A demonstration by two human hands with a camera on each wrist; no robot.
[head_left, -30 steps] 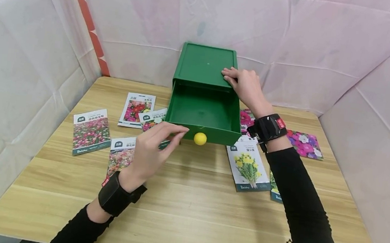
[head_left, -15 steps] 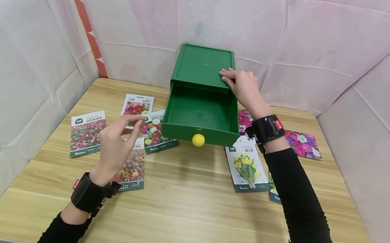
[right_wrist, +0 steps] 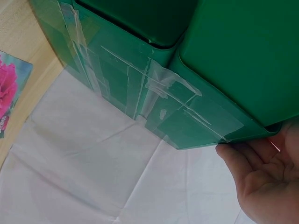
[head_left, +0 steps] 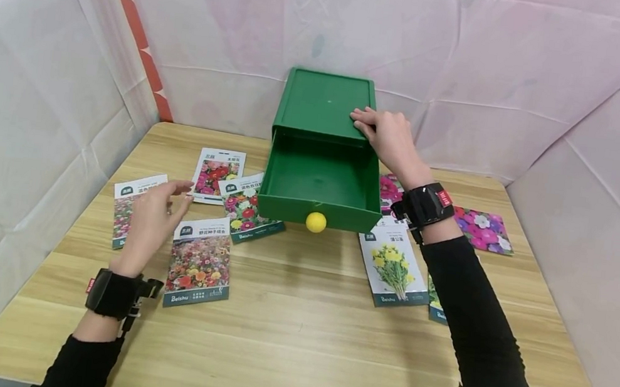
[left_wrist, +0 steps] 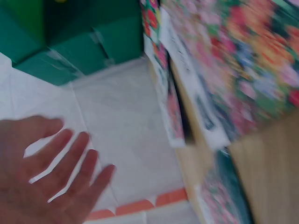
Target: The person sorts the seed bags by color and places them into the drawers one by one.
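Plainly, your right hand (head_left: 386, 137) rested on the top front edge of the green box (head_left: 325, 103), fingers laid fairly straight across the lid and bent only at the tips, pressing rather than clasping. Just below that hand the drawer (head_left: 319, 185) stood pulled out, with its yellow knob (head_left: 316, 222) at the front, nearest you.

Your left hand (head_left: 150, 227) hovered with fingers spread and relaxed, holding nothing. Directly beneath its fingertips lay the leftmost seed packet (head_left: 126, 199), and just to the thumb side of it lay the wildflower packet (head_left: 199, 262), flat on the wooden table (head_left: 294, 343). The left wrist view was too blurred to show whether any finger touched paper.

Beyond that hand, toward the drawer, two more packets (head_left: 231, 188) overlapped, one of them tucked under the drawer's front corner. Beside your right forearm lay the yellow-flower packet (head_left: 393, 265) and the pink-flower packet (head_left: 482, 229).

My judgement of the risks: the packets were thin and flat, so an open hand coming down could slide one across the smooth wood instead of lifting it, or catch a neighbour. If the right hand eased off, a tug near the drawer could shift the box. The packet under the drawer corner could crease if dragged.
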